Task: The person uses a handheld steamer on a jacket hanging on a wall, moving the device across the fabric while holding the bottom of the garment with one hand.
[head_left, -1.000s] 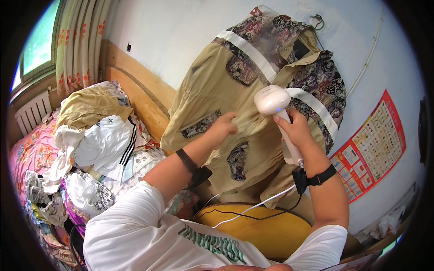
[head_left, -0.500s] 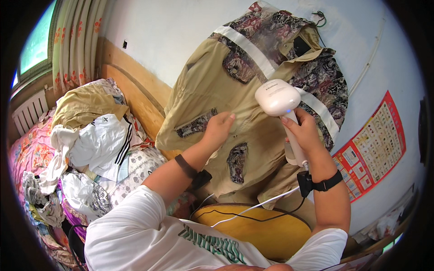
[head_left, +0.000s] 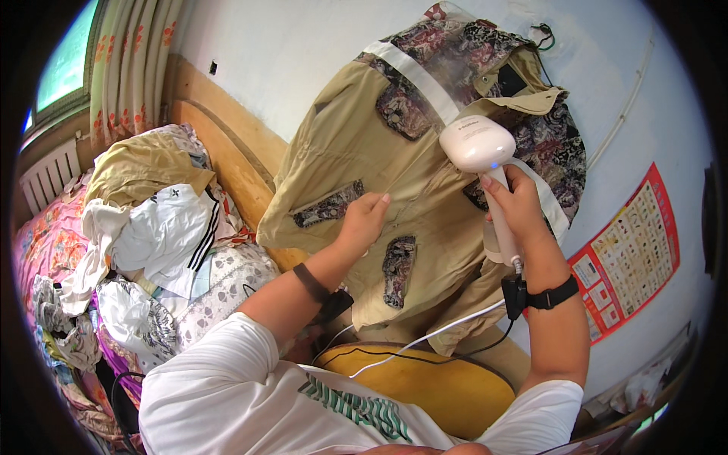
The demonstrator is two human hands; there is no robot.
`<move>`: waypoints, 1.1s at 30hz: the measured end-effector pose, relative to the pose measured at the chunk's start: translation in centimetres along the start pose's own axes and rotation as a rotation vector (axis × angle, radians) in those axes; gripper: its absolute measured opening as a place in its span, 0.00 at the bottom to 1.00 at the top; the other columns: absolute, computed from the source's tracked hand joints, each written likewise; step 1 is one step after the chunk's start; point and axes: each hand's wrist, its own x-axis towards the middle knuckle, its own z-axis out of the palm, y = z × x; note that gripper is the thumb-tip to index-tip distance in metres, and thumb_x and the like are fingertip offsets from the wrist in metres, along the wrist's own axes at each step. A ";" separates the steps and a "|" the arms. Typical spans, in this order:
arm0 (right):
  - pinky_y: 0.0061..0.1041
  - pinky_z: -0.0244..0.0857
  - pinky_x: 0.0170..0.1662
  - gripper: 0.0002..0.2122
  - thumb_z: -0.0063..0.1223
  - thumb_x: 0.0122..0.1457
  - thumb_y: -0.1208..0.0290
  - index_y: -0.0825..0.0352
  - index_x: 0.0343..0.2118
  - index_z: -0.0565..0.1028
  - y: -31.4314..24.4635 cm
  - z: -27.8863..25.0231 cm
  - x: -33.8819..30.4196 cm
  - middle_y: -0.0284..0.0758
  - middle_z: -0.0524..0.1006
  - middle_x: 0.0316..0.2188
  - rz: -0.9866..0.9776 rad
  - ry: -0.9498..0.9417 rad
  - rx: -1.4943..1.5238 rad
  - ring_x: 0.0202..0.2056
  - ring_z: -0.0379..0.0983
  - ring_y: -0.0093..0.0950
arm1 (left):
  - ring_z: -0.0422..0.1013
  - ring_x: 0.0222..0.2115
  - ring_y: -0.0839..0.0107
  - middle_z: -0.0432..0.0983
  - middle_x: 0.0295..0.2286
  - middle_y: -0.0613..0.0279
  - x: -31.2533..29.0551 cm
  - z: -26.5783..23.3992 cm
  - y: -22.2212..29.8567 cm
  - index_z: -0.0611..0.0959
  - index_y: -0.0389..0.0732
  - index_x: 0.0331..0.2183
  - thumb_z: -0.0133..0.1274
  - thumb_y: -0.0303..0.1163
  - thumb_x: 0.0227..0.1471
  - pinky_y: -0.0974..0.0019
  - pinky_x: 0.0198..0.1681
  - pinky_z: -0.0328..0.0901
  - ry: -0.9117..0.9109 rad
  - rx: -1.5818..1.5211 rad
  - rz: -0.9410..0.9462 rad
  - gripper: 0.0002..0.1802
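A khaki jacket [head_left: 334, 144] with dark patterned panels and white stripes hangs against the wall in front of me. My right hand [head_left: 516, 205] is wrapped round the handle of a white handheld garment steamer [head_left: 476, 142]. A small blue light glows on it, and its head is at the jacket's front, below the collar. Lower and to the left, my left hand [head_left: 365, 221] is closed on the jacket's front, between two patterned pocket patches. Its fingertips are partly hidden, but the cloth looks pulled there.
A yellow round-edged seat or stool [head_left: 425, 387] stands below the jacket. A white cord [head_left: 432, 334] and a black cable cross over it. Heaped clothes [head_left: 163, 235] cover the bed at left. A red-bordered poster [head_left: 629, 250] is on the right wall, a curtain [head_left: 133, 76] by the window.
The steamer in my right hand has moved a little up and to the right along the jacket's front. My left hand stays nearly in place on the cloth.
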 end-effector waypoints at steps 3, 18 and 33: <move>0.22 0.63 0.16 0.18 0.60 0.53 0.59 0.74 0.32 0.72 -0.1 -0.2 0.6 0.34 0.71 0.19 -0.017 0.013 -0.001 0.16 0.68 0.22 | 0.53 0.22 0.83 0.59 0.18 0.76 -0.2 0.1 0.5 0.76 0.33 0.26 0.49 0.36 0.58 0.73 0.24 0.53 -0.006 0.005 -0.006 0.15; 0.23 0.64 0.17 0.18 0.60 0.52 0.61 0.74 0.32 0.72 -0.3 -0.6 -0.5 0.35 0.73 0.22 -0.024 -0.069 -0.045 0.16 0.68 0.22 | 0.61 0.26 0.77 0.67 0.23 0.65 -0.1 -0.3 0.0 0.78 0.31 0.31 0.49 0.35 0.58 0.72 0.31 0.58 0.005 0.020 0.037 0.14; 0.22 0.64 0.17 0.17 0.60 0.53 0.62 0.74 0.32 0.72 0.2 0.2 -1.1 0.35 0.73 0.22 -0.025 -0.103 0.062 0.16 0.68 0.22 | 0.63 0.27 0.76 0.70 0.24 0.63 0.0 -0.2 0.7 0.77 0.31 0.36 0.48 0.33 0.58 0.71 0.32 0.60 0.036 0.118 0.095 0.13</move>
